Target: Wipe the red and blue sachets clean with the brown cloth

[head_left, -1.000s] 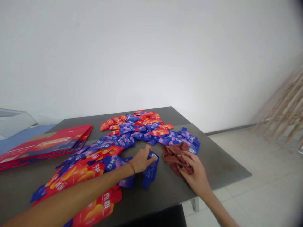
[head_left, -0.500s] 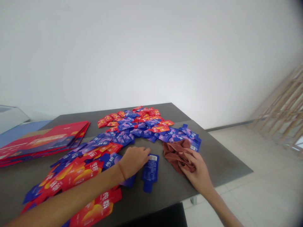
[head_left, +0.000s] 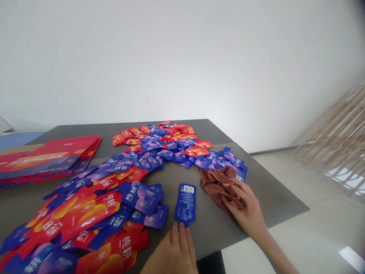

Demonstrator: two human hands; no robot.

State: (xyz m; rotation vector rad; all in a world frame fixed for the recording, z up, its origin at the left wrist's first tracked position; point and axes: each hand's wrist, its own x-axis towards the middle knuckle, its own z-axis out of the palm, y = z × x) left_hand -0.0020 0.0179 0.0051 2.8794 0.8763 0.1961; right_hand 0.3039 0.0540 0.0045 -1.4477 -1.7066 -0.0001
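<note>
A single blue sachet (head_left: 185,203) lies face down on the grey table, barcode end away from me and narrow neck toward me. My left hand (head_left: 177,247) is at the near end, its fingers stretched out side by side with the tips over the neck; the thumb is hidden. To the right, my right hand (head_left: 245,207) grips a crumpled brown cloth (head_left: 221,186) against the tabletop. The cloth touches or partly covers the edge of the blue sachets behind it. Left of the single sachet, a heap of red sachets (head_left: 91,213) and blue sachets (head_left: 142,198) spreads across the table.
The heap curves round to the table's far side, with more red sachets (head_left: 182,133) there. Flat red and blue cartons (head_left: 54,156) are stacked at the left. A white wall (head_left: 182,61) stands behind; a wooden lattice (head_left: 339,133) is at the right, beyond the table edge.
My left hand has moved from the sachet's far left side to its near, narrow end. The right hand still holds the cloth in about the same place. The view has shifted slightly.
</note>
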